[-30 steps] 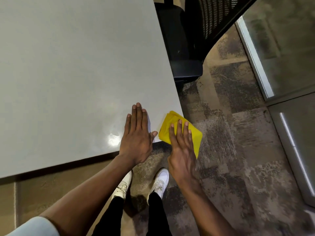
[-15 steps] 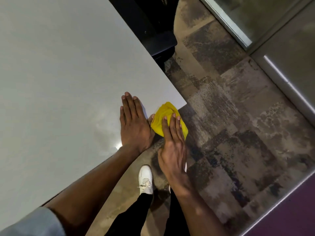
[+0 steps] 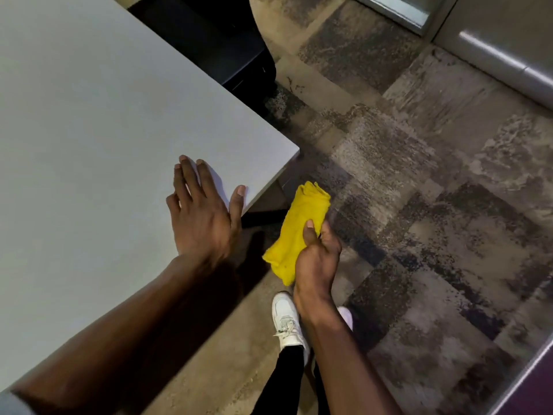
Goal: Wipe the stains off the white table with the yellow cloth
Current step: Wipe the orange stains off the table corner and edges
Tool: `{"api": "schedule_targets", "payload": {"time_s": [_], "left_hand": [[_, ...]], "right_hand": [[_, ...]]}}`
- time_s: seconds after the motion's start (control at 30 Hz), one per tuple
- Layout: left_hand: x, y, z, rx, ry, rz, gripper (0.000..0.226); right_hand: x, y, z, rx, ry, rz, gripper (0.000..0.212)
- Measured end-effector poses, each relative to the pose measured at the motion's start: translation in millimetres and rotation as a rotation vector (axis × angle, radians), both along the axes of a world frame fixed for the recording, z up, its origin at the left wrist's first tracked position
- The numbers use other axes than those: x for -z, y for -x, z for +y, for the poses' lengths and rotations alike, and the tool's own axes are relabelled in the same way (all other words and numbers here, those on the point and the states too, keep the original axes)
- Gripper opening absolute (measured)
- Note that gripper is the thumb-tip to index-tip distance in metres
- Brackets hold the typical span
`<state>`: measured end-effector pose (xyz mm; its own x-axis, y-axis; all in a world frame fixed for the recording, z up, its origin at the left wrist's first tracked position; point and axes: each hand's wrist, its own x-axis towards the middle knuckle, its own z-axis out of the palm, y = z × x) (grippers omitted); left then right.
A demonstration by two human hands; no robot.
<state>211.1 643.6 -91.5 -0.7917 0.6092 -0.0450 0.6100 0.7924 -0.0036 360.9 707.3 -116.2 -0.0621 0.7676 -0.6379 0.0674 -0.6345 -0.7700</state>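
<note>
Pinching the yellow cloth [image 3: 294, 232] between thumb and curled fingers, the right hand [image 3: 317, 259] holds it bunched into a loose roll off the table, out past the near corner and above the carpet, so nothing is wiping at this moment. The left hand [image 3: 203, 217] lies flat and spread on the white table [image 3: 89, 130], fingers wide, thumb reaching to the edge just beside that corner, holding nothing. One risk is that the grip sits only on the middle of the roll, so both ends hang free and the cloth could slip or unroll toward the floor if the fingers loosen. Another is that a rolled cloth brought back to the top would touch along a narrow line and skip marks. I cannot make out any stains on the visible surface, perhaps because of glare and the wide lens, so a missed patch is a fair worry. Further out, a dark chair [image 3: 227, 52] stands against the far side of the table, white shoes [image 3: 287, 319] are planted below the hands on the patterned carpet [image 3: 419, 205], and the braced left hand itself covers part of the corner to be cleaned.
</note>
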Motion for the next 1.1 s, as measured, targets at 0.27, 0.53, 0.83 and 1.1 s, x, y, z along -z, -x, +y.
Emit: {"api": "schedule_targets", "payload": {"time_s": [0.27, 0.53, 0.83, 1.1], "left_hand": [[5, 1, -2, 0.027, -0.026, 0.039, 0.083], [7, 13, -3, 0.069, -0.003, 0.012, 0.082], [2, 20, -7, 0.137, 0.055, 0.032, 0.086], [1, 28, -9, 0.181, 0.084, 0.016, 0.086]], "right_hand": [[-1, 22, 12, -0.105, -0.328, -0.019, 0.039], [-1, 60, 4, -0.21, -0.443, 0.018, 0.056], [-14, 59, -4, -0.186, -0.291, 0.096, 0.051], [-16, 67, -17, -0.233, -0.41, 0.001, 0.057]]}}
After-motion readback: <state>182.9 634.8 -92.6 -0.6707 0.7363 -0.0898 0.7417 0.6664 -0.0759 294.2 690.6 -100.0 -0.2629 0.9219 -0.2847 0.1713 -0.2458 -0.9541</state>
